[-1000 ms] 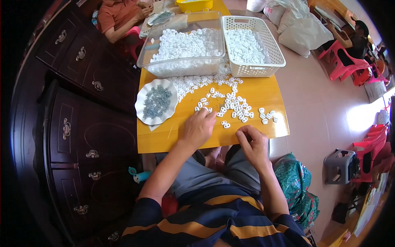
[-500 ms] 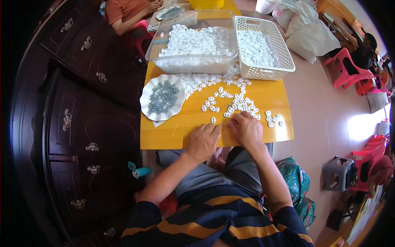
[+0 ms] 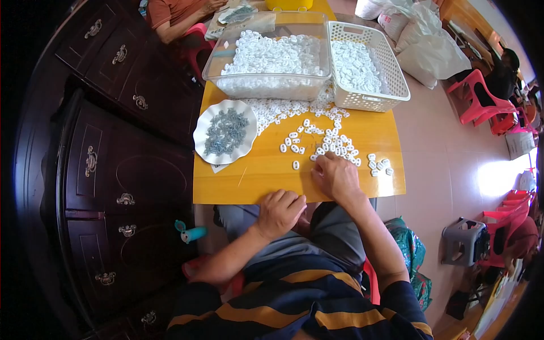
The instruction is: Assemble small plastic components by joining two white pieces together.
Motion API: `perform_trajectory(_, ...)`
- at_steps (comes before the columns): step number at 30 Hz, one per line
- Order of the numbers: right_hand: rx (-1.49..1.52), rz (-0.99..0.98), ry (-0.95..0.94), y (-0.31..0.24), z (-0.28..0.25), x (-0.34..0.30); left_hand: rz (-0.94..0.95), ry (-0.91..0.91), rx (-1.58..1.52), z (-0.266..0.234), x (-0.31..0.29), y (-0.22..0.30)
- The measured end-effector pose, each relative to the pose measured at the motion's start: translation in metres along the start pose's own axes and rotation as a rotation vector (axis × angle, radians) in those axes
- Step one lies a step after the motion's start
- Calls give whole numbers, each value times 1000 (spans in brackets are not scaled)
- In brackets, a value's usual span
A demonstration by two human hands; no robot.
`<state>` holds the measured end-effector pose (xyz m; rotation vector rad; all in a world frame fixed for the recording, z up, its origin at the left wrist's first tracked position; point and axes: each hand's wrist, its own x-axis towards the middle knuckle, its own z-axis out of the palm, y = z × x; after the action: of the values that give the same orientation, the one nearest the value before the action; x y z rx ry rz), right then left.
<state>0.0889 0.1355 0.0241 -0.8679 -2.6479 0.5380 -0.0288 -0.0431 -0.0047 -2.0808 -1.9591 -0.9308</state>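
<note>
Cannot see beneath the right hand (image 3: 338, 178), bent down at the near side of the loose white pieces (image 3: 337, 146), between plate (image 3: 250, 150) and right edge of the tabletop (image 3: 266, 173); cannot tell if clamped on one. Same doubt over the left hand (image 3: 281, 212), curled at the near edge, underside hidden. Hard to single out: the plate's grey slivers (image 3: 226, 131). Since half a second ago, drawn back to the near edge with the left, kept beside the pieces with the right.
</note>
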Motion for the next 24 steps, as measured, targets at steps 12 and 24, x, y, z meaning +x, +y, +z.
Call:
perform_trajectory(12, 545, -22, 114, -20, -15, -45, -15, 84, -15, 6, -2, 3)
perform_trajectory(24, 1629, 395, -172, 8, 21, -120, -293, 18, -541, 1, 19, 37)
